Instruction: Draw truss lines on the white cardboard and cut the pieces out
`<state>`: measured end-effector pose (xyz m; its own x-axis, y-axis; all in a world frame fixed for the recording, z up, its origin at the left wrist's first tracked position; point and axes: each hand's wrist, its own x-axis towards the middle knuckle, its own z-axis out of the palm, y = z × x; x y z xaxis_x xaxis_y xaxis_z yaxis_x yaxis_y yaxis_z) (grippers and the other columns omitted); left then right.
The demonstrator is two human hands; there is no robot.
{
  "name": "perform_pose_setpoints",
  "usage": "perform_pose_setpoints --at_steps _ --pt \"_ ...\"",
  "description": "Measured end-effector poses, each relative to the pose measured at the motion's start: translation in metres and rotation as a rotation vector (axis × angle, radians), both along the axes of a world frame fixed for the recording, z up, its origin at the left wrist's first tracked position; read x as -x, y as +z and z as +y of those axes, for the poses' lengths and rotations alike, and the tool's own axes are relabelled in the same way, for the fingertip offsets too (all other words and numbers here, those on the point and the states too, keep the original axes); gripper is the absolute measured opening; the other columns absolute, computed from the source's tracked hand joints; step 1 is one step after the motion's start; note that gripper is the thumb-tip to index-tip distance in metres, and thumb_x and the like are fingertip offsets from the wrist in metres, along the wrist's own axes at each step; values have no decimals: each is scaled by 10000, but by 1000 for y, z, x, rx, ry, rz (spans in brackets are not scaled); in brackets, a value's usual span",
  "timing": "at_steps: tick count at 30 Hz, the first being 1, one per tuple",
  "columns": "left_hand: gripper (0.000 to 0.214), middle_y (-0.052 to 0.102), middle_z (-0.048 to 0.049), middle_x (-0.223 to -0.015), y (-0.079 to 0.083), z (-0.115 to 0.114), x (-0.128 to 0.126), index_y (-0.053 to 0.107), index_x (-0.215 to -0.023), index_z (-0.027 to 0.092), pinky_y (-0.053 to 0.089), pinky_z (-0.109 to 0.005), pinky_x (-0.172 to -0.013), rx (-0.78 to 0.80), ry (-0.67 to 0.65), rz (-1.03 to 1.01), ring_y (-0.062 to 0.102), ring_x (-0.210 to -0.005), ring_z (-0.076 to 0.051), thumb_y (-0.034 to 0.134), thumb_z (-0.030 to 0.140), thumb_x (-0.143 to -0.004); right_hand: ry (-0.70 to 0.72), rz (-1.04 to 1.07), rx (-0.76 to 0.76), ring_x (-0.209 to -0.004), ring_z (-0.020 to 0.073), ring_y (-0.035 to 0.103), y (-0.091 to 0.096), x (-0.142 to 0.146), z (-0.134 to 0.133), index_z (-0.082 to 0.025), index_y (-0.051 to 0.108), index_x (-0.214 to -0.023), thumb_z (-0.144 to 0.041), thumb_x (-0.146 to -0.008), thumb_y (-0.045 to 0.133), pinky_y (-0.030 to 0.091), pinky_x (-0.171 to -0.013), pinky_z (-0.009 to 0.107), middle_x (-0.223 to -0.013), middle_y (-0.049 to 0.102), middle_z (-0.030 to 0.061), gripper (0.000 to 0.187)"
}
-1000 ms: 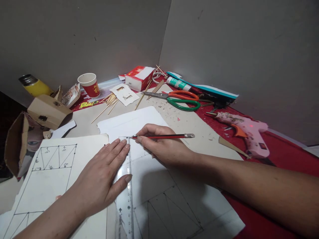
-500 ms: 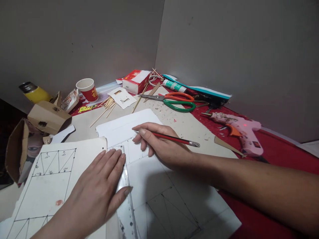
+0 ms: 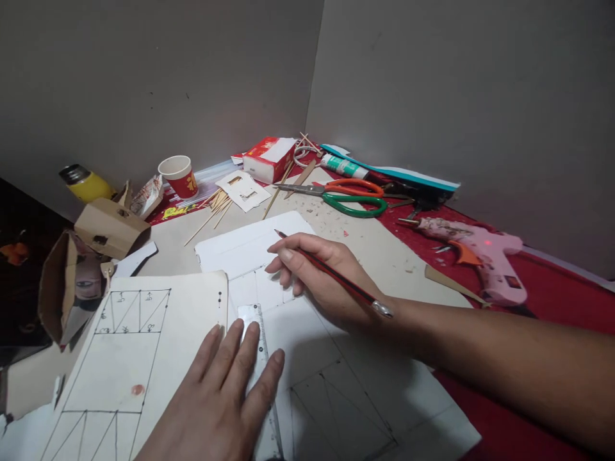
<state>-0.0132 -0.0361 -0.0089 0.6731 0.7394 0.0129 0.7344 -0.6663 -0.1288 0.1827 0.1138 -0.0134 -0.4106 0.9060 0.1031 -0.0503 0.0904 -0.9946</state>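
My left hand (image 3: 225,384) lies flat with fingers spread over a clear ruler (image 3: 250,312). The ruler rests on a white sheet (image 3: 250,240) with pencilled lines and triangles. Part of the ruler is hidden beneath the fingers. In my right hand (image 3: 327,272) is a red and black pencil (image 3: 343,282), its tip raised toward the upper left over the sheet. A second sheet with a drawn truss pattern (image 3: 192,365) lies to the left, partly under my left hand.
Scissors (image 3: 353,195) with orange and green handles lie behind the sheet. A pink glue gun (image 3: 490,256) is at the right. Wooden sticks (image 3: 218,208), a paper cup (image 3: 179,177), a red box (image 3: 270,159) and cut cardboard (image 3: 111,227) stand along the back and left.
My left hand and the ruler have slid toward me, and the fingers have spread. My right hand has tipped the pencil so its point lifts higher. The view has shifted slightly left.
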Motion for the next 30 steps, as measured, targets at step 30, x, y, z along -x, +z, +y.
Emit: perform_pose_setpoints --at_steps 30 --pt "763 581 -163 -1214 41 13 -27 414 -1416 188 550 -427 -800 431 496 -282 590 -999 -309 598 84 -684 -137 -258 18 -647 234 648 19 7 -12 -239 701 -945 -552 -792 628 517 -589 391 -846 744 85 356"
